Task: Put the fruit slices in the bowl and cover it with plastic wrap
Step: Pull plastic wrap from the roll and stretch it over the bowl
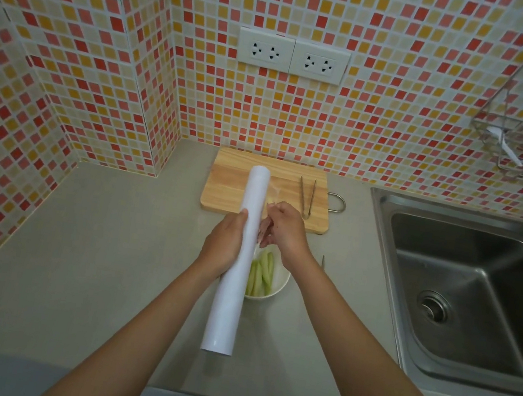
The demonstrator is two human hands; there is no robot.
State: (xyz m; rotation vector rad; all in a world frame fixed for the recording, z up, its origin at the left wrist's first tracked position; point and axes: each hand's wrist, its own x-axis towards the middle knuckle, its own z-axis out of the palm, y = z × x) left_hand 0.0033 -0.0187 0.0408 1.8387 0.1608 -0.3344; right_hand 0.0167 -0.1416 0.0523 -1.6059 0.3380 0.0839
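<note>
Roll: white plastic wrap roll [236, 262] at frame centre, gripped mid-length by left hand [223, 246]
Right hand [283, 232]: fingers pinching the film edge beside the roll
Bowl [276, 287]: white, under the hands, green fruit slices [262, 273] inside
Further back: tongs [307, 196] on cutting board [231, 186]

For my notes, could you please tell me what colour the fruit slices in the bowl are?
Pale green, seen in the head view: slices in the white bowl.

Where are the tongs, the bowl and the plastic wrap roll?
tongs [307, 195]: head view, on an arm.
bowl [276, 288]: head view, on the right rim.
plastic wrap roll [226, 308]: head view, on the lower tube.
</note>
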